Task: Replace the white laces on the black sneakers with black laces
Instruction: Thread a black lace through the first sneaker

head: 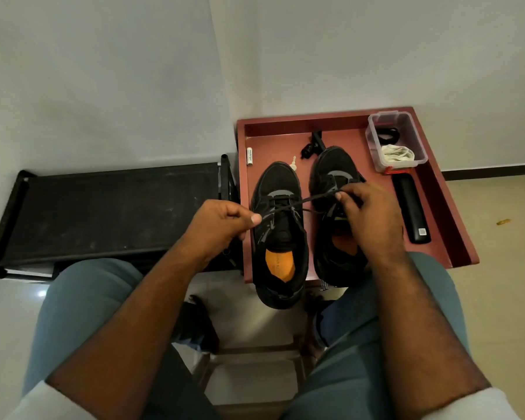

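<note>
1. A black lace (303, 201) runs taut across the eyelets of the left-hand black sneaker (279, 234), one end stretching to each hand.
2. The left hand (222, 228) has its fingers curled in, thumb and forefinger pinching one end of the lace just beside the sneaker's outer edge.
3. The right hand (367, 213) is likewise curled, its fingertips pinching the other end of the lace above the second black sneaker (334, 177), which it partly covers.
4. Both sneakers stand side by side, toes pointing away from the person, on a reddish-brown tray table (437, 189); their heels overhang its near edge and orange insoles show inside.
5. At the far right corner of the table sits a clear plastic box (406, 125) holding a bundle of white laces (396, 154) and a dark coil that may be another black lace.
6. Just beside the box, nearer the person, lies a black remote-like bar (411, 207).
7. Past the sneakers' toes lie a small white battery (249, 156), a key (292, 165) and a small black object.
8. Left of the table stands a black rack (109, 207).
9. The person's knees in teal trousers (82, 298) frame the bottom of the view.
</note>
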